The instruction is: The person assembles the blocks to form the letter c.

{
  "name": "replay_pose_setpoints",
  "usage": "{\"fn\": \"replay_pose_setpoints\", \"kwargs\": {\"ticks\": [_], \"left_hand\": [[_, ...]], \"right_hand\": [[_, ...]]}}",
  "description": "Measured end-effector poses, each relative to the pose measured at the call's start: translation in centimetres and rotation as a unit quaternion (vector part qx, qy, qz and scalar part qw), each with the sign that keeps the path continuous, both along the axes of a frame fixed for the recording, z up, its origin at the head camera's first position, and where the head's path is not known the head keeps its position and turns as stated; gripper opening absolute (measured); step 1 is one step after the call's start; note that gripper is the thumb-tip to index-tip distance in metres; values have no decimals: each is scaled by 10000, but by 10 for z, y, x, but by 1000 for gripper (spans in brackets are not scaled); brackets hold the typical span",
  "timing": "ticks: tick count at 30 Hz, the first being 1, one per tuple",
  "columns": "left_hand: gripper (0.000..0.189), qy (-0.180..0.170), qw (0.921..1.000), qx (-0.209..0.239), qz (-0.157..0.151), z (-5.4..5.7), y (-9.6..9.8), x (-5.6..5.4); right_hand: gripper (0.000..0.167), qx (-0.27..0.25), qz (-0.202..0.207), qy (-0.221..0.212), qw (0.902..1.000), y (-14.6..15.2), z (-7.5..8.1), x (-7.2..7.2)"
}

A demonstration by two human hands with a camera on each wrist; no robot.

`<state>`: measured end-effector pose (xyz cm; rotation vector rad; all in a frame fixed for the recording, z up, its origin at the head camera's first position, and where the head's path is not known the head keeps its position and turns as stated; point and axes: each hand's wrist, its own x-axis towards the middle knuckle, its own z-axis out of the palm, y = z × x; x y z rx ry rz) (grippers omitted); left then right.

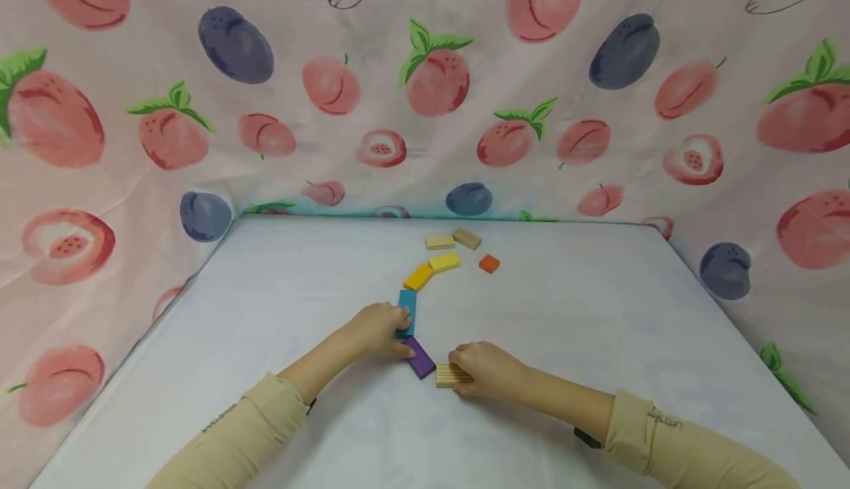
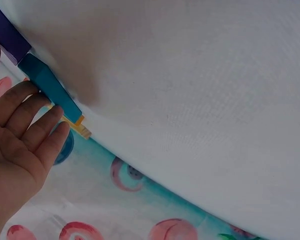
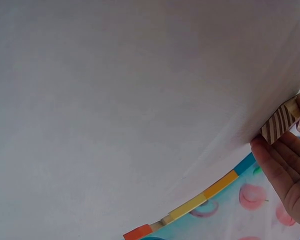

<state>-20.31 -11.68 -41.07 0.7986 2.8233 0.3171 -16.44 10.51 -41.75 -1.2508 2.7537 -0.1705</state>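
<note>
Smooth painted blocks and grooved bare-wood ones, all flat-faced and straight-edged, are lying in a curve on a smooth white tabletop (image 1: 564, 312); behind it, soft fabric printed with fruit (image 1: 398, 32) is hanging. The left hand (image 1: 377, 329) is spreading its fingers, slightly bent, against the blue block (image 1: 409, 302), while its thumb is touching the purple block (image 1: 421, 360). The right hand (image 1: 491, 371) is pinching the striped block (image 1: 446, 376) between thumb and fingers. That block is sitting at the near end of the curve, just beside the purple one (whether they are touching, I cannot tell), and is showing pale wood with fine dark lines. The purple block is slanting up toward the blue one, which is standing nearly lengthwise to the viewer. Beyond, an amber block (image 1: 419, 277) and a yellow block (image 1: 444, 262) are bending the line rightward, and a small orange-red block (image 1: 489, 263) is lying apart.
</note>
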Motion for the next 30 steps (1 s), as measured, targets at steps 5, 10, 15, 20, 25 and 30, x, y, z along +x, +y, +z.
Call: {"fn": "replay_pose_setpoints", "kwargs": {"ticks": [5,10,15,20,25,30], "left_hand": [[58,-50,10000,62,53,3,-1,1],[59,-34,10000,56,15,5,-1,0],[59,-28,10000,22,-1,3,-2,-2],[59,-20,10000,-47,6,2,-2,-2],[59,-92,10000,-25,26,3,-1,-1],[60,13,10000,-65,-34,3,1,1]], "right_hand": [[24,36,4,-58,10000,-2,0,-1],[25,7,4,-74,10000,-1,-1,-3],[29,-144,-45,-233,9996,0,-2,-4],[41,-394,-160,-662,9969,3,1,-7],[43,-675,-275,-1168,9905,7,5,-11],[38,-717,-233,-1231,9895,9,5,-15]]}}
